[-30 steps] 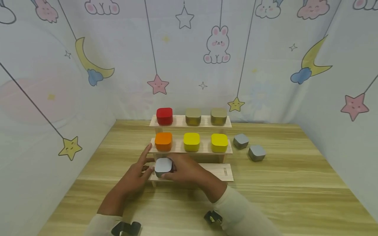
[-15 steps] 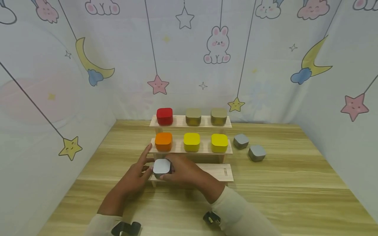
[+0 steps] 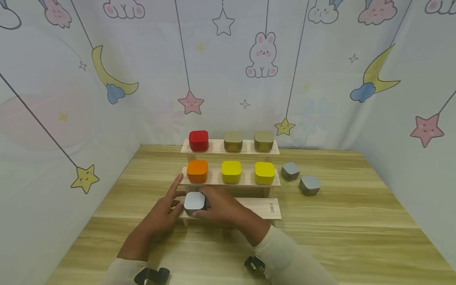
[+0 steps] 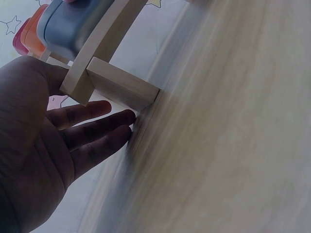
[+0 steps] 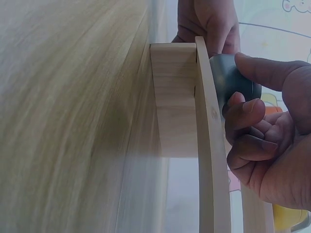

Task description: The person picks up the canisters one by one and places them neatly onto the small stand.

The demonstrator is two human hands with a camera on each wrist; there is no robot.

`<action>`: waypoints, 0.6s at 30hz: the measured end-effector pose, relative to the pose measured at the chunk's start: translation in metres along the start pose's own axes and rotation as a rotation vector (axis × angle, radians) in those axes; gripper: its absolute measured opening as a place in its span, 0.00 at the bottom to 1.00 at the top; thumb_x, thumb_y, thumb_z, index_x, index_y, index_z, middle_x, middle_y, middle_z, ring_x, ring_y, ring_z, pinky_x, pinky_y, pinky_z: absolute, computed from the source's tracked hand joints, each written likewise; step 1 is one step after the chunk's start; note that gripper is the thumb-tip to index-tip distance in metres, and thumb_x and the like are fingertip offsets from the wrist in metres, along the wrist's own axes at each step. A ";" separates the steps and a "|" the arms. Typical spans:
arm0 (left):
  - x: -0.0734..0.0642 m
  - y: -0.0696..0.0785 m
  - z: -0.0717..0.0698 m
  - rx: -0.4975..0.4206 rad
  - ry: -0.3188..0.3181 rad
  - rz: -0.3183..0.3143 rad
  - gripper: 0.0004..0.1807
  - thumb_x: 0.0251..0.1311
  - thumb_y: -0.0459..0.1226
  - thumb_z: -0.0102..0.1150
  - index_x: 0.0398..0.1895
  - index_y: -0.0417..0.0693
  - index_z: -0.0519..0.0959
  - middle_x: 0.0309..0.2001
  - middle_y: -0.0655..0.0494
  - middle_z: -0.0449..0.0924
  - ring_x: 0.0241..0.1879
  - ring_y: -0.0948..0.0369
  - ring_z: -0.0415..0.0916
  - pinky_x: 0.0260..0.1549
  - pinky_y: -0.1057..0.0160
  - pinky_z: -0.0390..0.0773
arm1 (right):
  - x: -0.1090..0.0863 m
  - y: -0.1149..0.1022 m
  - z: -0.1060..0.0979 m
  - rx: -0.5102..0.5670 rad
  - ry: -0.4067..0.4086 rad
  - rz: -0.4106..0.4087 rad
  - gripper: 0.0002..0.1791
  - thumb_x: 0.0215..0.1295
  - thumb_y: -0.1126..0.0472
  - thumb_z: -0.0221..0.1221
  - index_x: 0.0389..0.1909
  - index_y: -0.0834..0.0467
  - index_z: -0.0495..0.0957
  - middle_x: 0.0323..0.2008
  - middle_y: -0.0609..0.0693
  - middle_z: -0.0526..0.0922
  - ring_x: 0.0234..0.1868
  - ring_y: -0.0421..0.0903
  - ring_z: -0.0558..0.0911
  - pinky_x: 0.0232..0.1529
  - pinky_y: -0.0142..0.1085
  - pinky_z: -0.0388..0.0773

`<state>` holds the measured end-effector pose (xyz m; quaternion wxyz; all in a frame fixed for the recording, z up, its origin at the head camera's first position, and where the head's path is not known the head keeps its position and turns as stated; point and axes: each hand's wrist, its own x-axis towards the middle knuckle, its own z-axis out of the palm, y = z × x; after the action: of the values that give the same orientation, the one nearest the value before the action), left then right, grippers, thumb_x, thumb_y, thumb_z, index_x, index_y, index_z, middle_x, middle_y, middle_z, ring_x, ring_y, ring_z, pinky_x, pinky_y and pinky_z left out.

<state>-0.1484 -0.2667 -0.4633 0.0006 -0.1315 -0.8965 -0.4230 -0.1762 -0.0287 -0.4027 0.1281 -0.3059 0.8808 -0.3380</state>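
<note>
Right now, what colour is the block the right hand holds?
The block is grey, best seen in the head view.

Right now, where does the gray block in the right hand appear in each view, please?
Head: the gray block is below center, slightly left, in the right hand.
Left wrist: the gray block is upper left, cut by the picture's top edge.
Right wrist: the gray block is upper right, partly covered by that hand.
Shared landmark: the front shelf.

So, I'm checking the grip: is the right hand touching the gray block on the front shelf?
Touching. The right wrist view shows it: the right hand has its thumb directly against the gray block, with no gap.
</note>
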 end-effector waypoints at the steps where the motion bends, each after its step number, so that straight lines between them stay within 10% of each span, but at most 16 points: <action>1: 0.000 0.000 0.000 -0.002 0.002 -0.001 0.51 0.83 0.31 0.50 0.90 0.77 0.32 0.76 0.28 0.72 0.66 0.32 0.82 0.65 0.31 0.82 | 0.000 0.000 0.000 -0.001 0.001 -0.001 0.31 0.66 0.52 0.78 0.65 0.53 0.78 0.53 0.46 0.88 0.47 0.40 0.82 0.54 0.35 0.84; 18: 0.001 0.000 0.001 -0.002 0.019 0.009 0.50 0.83 0.31 0.51 0.91 0.74 0.33 0.76 0.29 0.73 0.67 0.33 0.82 0.67 0.32 0.81 | -0.005 0.001 -0.002 -0.047 -0.004 -0.003 0.41 0.61 0.52 0.81 0.73 0.49 0.75 0.58 0.47 0.88 0.52 0.41 0.84 0.58 0.38 0.85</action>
<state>-0.1487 -0.2655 -0.4638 0.0107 -0.1314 -0.8955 -0.4252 -0.1733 -0.0240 -0.4014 0.1219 -0.3106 0.8879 -0.3167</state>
